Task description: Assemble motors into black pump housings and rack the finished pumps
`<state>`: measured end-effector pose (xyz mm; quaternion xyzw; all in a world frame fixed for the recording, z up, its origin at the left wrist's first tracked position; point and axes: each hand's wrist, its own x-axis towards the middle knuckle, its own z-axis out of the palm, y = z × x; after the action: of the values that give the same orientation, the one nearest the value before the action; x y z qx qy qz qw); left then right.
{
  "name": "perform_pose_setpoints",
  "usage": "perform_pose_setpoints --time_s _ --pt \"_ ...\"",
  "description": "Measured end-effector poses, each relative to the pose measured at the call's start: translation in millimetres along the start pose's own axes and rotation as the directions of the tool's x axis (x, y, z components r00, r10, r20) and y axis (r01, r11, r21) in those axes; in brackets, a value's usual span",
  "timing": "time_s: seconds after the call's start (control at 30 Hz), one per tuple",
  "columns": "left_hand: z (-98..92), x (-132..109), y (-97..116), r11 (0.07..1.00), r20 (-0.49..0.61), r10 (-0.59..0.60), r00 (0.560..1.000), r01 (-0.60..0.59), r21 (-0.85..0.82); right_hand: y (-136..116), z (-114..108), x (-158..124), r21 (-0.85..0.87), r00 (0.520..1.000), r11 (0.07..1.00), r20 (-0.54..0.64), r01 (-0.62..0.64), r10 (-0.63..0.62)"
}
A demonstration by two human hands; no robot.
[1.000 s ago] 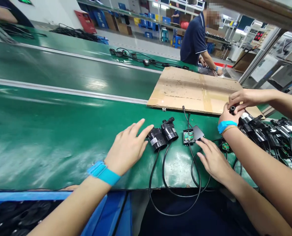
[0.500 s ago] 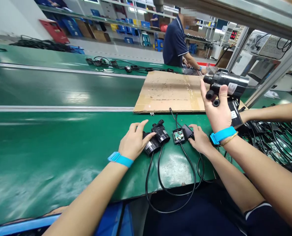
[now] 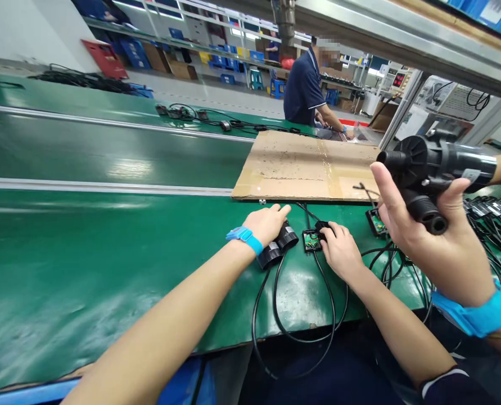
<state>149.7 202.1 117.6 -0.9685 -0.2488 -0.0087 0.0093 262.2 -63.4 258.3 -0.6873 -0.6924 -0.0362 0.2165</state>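
Two black cylindrical pumps lie side by side on the green bench, a right one (image 3: 289,236) and a left one (image 3: 270,256). My left hand (image 3: 267,225), with a blue wristband, bends its fingers over their far ends; its fingertips are partly hidden. Beside the pumps sits a small open black box with a green circuit board (image 3: 311,242). At its right edge my right hand (image 3: 341,247) grips a black cover (image 3: 323,224), mostly hidden by the fingers. Black cables (image 3: 330,292) loop from these parts over the bench's front edge.
From the right, a co-worker's hand (image 3: 439,247) holds up another black pump (image 3: 436,163) near my right arm. Cardboard (image 3: 288,166) lies beyond the parts. Another open circuit box (image 3: 377,223) and tangled cables (image 3: 393,264) lie on the right. A person (image 3: 303,84) works across the line.
My left hand has moved right and farther over the pumps. My right hand has shifted slightly, its cover now closer against the box. The co-worker's held pump has moved right and nearer.
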Motion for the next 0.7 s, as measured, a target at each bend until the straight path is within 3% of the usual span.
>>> perform_pose_setpoints --time_s 0.07,0.13,0.23,0.3,0.4,0.53,0.7 --pt "-0.6 -11.9 -7.9 1.0 -0.015 -0.026 1.0 0.026 0.005 7.6 27.4 -9.1 -0.081 0.991 0.988 0.024 -0.133 0.135" --pt "-1.7 -27.1 -18.2 0.998 -0.021 -0.062 0.998 0.062 0.013 21.1 76.0 -10.4 -0.223 0.941 0.915 -0.038 -0.337 0.337" --pt "-2.7 -47.6 -33.7 0.99 -0.016 -0.138 0.99 0.139 0.035 43.0 154.1 -2.1 -0.255 0.917 0.893 0.048 -0.371 0.395" --pt "-2.3 -57.3 -43.6 0.981 -0.002 -0.192 0.981 0.192 0.042 53.1 187.1 2.8 -0.248 0.92 0.901 0.073 -0.357 0.385" --pt "-2.0 -69.2 -61.7 0.976 -0.003 -0.217 0.976 0.217 -0.012 60.7 201.7 2.9 -0.228 0.931 0.918 0.092 -0.325 0.352" --pt "-8.8 -91.5 -87.8 0.992 -0.044 -0.042 0.998 0.037 -0.118 66.7 195.8 -4.5 -0.202 0.933 0.925 0.099 -0.323 0.347" --pt "-16.9 -117.6 -85.1 0.979 0.029 0.145 0.989 -0.147 0.141 71.1 193.1 -10.0 -0.23 0.916 0.902 0.081 -0.366 0.392"
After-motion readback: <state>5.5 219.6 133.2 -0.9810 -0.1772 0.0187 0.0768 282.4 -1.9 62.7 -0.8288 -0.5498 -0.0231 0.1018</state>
